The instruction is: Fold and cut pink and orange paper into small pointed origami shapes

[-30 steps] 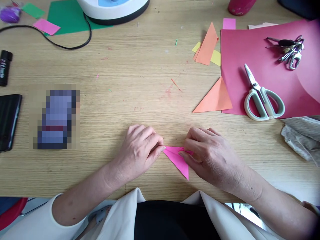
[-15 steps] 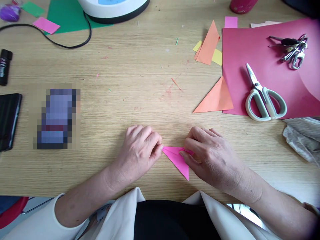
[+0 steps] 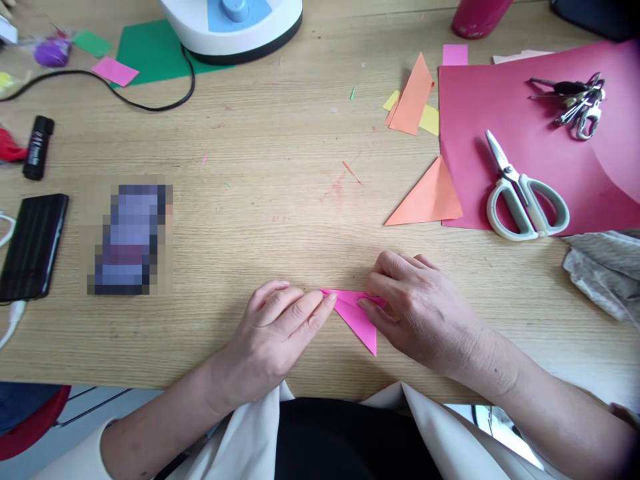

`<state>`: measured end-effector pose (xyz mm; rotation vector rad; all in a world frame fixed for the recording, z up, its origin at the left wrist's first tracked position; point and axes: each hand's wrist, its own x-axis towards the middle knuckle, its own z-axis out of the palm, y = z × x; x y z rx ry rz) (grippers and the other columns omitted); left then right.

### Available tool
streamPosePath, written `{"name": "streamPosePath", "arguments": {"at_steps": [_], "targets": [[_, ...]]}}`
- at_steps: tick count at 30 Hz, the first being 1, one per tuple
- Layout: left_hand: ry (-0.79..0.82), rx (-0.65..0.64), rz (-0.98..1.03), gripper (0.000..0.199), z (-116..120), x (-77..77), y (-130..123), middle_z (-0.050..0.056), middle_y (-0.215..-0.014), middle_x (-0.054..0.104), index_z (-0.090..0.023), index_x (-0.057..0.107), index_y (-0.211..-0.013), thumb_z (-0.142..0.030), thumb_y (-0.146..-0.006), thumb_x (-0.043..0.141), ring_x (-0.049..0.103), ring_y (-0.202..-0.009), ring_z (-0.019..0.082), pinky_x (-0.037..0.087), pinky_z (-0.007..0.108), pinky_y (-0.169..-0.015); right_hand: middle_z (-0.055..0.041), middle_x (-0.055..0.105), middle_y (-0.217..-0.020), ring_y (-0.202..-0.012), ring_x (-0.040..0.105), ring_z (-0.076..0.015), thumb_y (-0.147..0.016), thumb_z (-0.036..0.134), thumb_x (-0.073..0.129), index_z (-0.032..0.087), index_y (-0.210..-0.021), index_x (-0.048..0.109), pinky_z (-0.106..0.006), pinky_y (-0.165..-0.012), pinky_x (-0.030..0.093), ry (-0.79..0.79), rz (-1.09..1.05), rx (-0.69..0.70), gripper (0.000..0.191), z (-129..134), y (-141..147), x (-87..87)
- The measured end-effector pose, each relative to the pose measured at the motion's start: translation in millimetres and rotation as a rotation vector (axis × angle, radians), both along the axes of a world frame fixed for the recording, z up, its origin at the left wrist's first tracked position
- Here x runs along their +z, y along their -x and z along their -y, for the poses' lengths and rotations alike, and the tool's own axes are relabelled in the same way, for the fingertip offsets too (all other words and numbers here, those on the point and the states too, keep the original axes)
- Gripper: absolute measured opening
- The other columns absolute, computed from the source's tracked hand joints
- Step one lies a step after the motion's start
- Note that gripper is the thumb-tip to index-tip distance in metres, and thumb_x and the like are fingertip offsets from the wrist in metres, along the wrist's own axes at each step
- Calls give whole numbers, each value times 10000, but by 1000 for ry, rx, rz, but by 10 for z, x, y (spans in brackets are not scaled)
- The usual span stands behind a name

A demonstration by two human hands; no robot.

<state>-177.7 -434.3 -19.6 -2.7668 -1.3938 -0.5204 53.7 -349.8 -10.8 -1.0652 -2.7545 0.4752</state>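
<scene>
A small pink folded paper triangle (image 3: 361, 324) lies on the wooden table close to my body, one point aimed toward me. At its right end, my right hand (image 3: 417, 310) pinches the upper edge between thumb and curled fingers. My left hand (image 3: 285, 327) has thumb and forefinger at the left tip, gripping that corner, with the other fingers stretched out alongside. A crease runs along the upper part of the paper; my right fingers cover its right corner.
Scissors (image 3: 527, 193) and keys (image 3: 575, 103) lie on a large red sheet (image 3: 475, 100) at right. Nearby are an orange folded triangle (image 3: 430, 197) and orange strips (image 3: 413, 97). Phones (image 3: 35, 247), a glue stick (image 3: 39, 148) and a black cord (image 3: 145, 107) occupy the left.
My left hand has lowered and straightened its fingers, and its thumb now overlaps the triangle's left tip. The right hand keeps its pinch. The view has shifted slightly left.
</scene>
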Motion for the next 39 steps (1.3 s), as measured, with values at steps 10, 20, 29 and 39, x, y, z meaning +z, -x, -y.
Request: {"name": "streamPosePath", "arguments": {"at_steps": [10, 20, 29, 39], "targets": [[14, -25, -68, 362, -19, -8, -32, 113, -1100, 724, -48, 603, -1283, -34, -935, 502, 624, -976, 226, 459, 462, -1006, -42, 543, -784, -650, 441, -162, -912, 199, 532, 188, -669, 532, -333, -640, 268, -4, -4, 2, 243, 6, -1, -3], [-27, -49, -194, 373, 2, 49, -37, 114, -1286, 684, -97, 636, -1270, -32, -956, 445, 624, -1047, 233, 459, 466, -996, -40, 539, -783, -645, 437, -160, -909, 194, 540, 188, -677, 544, -326, -647, 288, 1, -12, 7, 232, 1, -3, 0], [-46, -15, -245, 403, 12, 106, -99, 100, -1253, 710, -106, 638, -1282, -21, -969, 398, 646, -1023, 229, 449, 478, -977, -52, 534, -802, -678, 454, -173, -890, 194, 538, 186, -690, 540, -327, -662, 319, 4, -2, -34, 200, 12, -18, 1], [-66, 21, -312, 415, 34, 145, -183, 66, -1353, 657, -118, 642, -1284, -22, -975, 382, 620, -1133, 236, 410, 456, -989, -51, 527, -769, -681, 472, -184, -864, 178, 549, 187, -667, 544, -334, -657, 337, -26, 38, -68, 197, 15, -20, 22]]}}
